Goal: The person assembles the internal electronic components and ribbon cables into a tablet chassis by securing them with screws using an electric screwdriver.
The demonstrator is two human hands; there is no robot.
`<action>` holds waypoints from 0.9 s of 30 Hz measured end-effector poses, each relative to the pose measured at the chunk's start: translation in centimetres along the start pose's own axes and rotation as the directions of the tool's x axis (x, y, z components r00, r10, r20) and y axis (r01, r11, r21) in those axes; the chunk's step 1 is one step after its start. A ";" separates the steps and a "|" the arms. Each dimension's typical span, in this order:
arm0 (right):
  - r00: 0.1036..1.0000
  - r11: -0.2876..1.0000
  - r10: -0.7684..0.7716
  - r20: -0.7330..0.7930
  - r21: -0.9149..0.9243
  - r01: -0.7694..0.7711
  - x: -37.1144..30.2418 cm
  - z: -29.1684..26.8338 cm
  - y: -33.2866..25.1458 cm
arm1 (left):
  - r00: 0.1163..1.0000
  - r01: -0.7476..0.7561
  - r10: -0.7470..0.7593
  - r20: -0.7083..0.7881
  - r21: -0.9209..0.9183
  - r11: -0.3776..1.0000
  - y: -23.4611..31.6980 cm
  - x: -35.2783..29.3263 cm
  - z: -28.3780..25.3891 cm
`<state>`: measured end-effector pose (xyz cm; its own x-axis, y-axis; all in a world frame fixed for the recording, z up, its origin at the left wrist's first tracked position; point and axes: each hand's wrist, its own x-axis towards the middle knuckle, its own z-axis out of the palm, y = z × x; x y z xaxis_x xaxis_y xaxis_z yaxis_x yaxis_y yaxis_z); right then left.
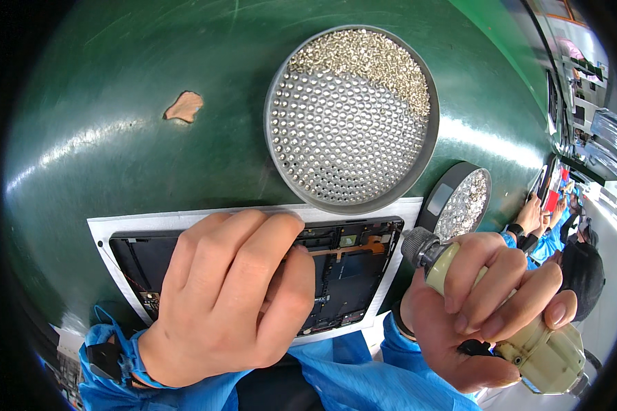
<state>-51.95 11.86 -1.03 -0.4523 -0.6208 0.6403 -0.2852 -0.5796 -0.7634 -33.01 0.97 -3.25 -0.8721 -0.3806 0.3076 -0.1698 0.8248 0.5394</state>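
My left hand (233, 294) lies palm down on an opened black tablet-like device (353, 264), covering most of its middle, fingers together and resting on it. The device shows circuit boards and an orange flex strip and sits on a white foam pad (151, 222). My right hand (483, 315) is wrapped around a beige electric screwdriver (541, 353), whose metal chuck (418, 245) points up-left beside the device's right edge. Both forearms wear blue sleeves.
A round grey perforated tray (353, 116) with several small silver screws heaped at its far side stands behind the device on the green table (116, 137). A smaller round screw tray (463, 202) sits at right. A brown chipped patch (184, 106) marks the table. Another person in blue works at far right (548, 233).
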 end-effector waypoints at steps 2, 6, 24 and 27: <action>1.000 1.000 -0.002 -0.007 -0.007 0.002 0.0 0.1 0.1 | 0.999 0.014 -0.012 0.043 -0.037 0.999 0.1 0.1 -0.1; 1.000 1.000 -0.010 -0.017 -0.016 0.010 0.0 0.0 0.3 | 0.999 0.008 -0.007 0.035 -0.036 0.999 0.3 0.2 0.1; 0.994 0.982 -0.107 -0.003 0.157 0.107 2.4 1.0 -2.3 | 0.996 -0.086 0.086 0.005 0.103 0.991 -0.2 -1.3 -1.5; 0.994 0.982 -0.110 0.015 0.158 0.106 1.3 1.1 -0.3 | 0.992 -0.120 0.124 -0.030 0.124 0.985 -1.3 -1.7 -0.8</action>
<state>-51.51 10.67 0.11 -0.4052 -0.5613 0.7217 -0.1949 -0.7182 -0.6680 -30.91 0.21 -3.81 -0.8723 -0.2876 0.3954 -0.1197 0.9097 0.3976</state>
